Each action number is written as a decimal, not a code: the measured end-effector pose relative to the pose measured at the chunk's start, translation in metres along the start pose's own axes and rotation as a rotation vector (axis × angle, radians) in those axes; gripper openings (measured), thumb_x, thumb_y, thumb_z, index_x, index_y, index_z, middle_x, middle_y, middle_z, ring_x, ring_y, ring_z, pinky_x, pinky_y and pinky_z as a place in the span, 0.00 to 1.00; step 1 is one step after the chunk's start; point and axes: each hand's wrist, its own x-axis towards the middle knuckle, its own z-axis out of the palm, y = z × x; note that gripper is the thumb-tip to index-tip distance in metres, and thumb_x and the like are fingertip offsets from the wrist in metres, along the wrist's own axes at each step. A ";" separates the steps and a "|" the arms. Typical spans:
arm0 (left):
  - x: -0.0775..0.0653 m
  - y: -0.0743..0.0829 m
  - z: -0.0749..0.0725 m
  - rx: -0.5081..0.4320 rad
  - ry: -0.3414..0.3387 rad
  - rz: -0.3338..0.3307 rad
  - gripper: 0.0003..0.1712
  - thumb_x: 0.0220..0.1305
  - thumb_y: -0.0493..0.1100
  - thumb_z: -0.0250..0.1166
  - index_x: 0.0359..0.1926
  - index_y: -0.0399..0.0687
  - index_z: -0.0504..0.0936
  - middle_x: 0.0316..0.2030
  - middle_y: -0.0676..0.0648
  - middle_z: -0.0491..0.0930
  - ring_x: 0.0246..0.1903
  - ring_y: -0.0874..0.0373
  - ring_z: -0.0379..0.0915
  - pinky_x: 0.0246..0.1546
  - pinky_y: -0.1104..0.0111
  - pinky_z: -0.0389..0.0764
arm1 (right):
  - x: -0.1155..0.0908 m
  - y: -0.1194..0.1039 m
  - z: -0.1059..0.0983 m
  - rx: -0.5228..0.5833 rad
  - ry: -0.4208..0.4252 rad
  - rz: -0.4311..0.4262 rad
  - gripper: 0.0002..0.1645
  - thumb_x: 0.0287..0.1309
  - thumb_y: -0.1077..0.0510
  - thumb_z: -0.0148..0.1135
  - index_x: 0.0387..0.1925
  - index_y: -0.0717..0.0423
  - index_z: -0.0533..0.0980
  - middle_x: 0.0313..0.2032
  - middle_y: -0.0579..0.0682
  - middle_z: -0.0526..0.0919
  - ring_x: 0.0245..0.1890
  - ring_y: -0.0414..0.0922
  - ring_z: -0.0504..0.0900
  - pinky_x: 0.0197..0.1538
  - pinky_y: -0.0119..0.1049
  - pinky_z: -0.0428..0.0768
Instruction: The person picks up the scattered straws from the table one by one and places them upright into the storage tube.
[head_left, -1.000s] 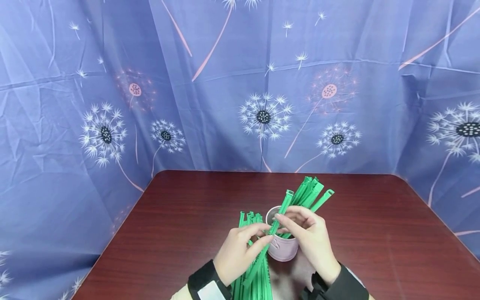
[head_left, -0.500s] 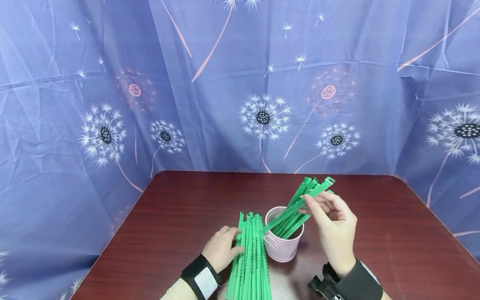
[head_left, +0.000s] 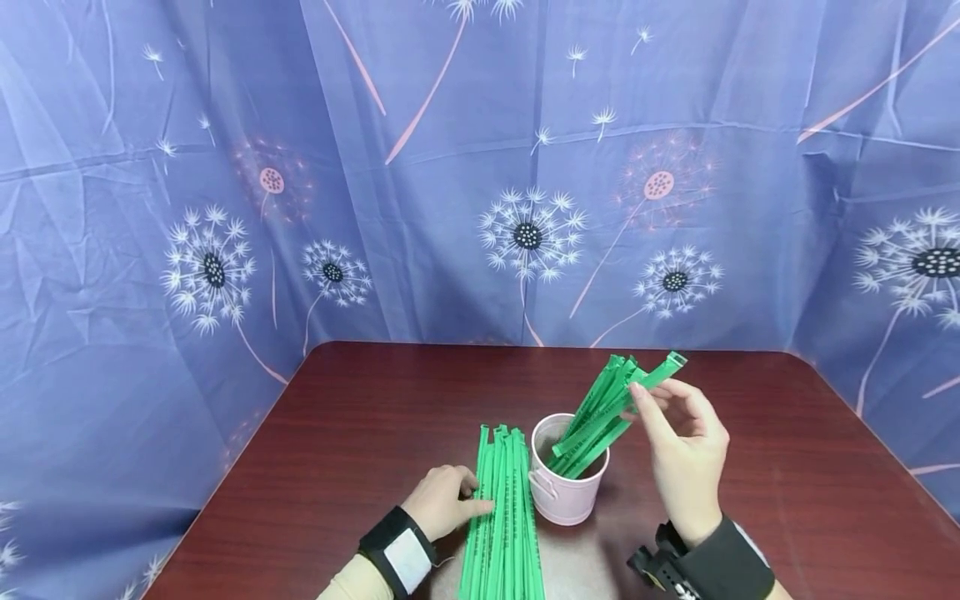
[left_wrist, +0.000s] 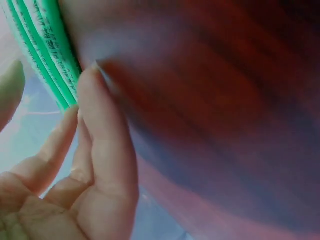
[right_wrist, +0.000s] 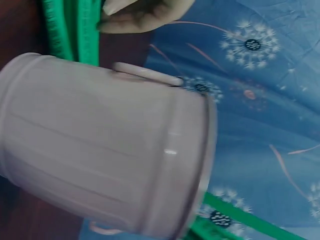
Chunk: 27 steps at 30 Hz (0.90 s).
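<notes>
Several long green wrapped straws (head_left: 504,533) with dark print lie in a bundle on the table. My left hand (head_left: 438,502) is at the bundle's left edge, its thumb over the top; in the left wrist view its fingertips touch or nearly touch the straws (left_wrist: 47,45). To the right stands a small pale pink bucket (head_left: 567,502), with more green straws (head_left: 600,396) leaning in it. My right hand (head_left: 688,442) pinches one straw (head_left: 666,370) near its upper end. That straw slants over the bucket, its lower end at the mouth, partly among the others.
The dark red-brown table (head_left: 360,417) has rounded far corners. Behind and beside it hangs a blue cloth (head_left: 435,250) with dandelion prints. The bucket's side handle (head_left: 542,483) faces the bundle. Both wrists wear black bands (head_left: 397,550).
My left hand has let go of the straw and moved back to the bundle's left edge. My right hand has carried that straw rightward, and its lower end has come over the bucket's mouth.
</notes>
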 end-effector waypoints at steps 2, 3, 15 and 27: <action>-0.001 0.000 0.002 0.019 -0.010 -0.003 0.20 0.54 0.53 0.75 0.38 0.42 0.85 0.29 0.51 0.82 0.31 0.57 0.77 0.33 0.65 0.77 | -0.002 0.005 -0.001 -0.061 -0.002 0.049 0.08 0.56 0.73 0.65 0.38 0.73 0.77 0.28 0.49 0.86 0.25 0.40 0.85 0.31 0.32 0.85; -0.001 -0.001 0.002 0.020 -0.020 -0.010 0.19 0.53 0.52 0.75 0.37 0.43 0.84 0.28 0.52 0.81 0.30 0.59 0.76 0.32 0.66 0.77 | -0.003 0.007 -0.002 -0.110 0.001 0.074 0.07 0.56 0.72 0.66 0.38 0.73 0.78 0.28 0.48 0.86 0.24 0.39 0.85 0.30 0.32 0.85; -0.004 -0.001 0.000 -0.271 -0.111 -0.130 0.23 0.51 0.32 0.75 0.47 0.29 0.77 0.28 0.46 0.77 0.20 0.57 0.75 0.14 0.67 0.79 | -0.007 0.023 -0.009 -0.547 -0.147 0.292 0.11 0.57 0.57 0.71 0.34 0.61 0.80 0.19 0.47 0.83 0.14 0.40 0.80 0.21 0.32 0.80; -0.003 -0.005 -0.009 -0.308 -0.012 -0.066 0.13 0.62 0.37 0.65 0.46 0.33 0.79 0.31 0.47 0.81 0.18 0.60 0.76 0.16 0.68 0.80 | -0.011 0.027 -0.010 -0.675 -0.352 0.354 0.15 0.60 0.57 0.69 0.33 0.58 0.70 0.19 0.54 0.83 0.13 0.42 0.80 0.21 0.36 0.81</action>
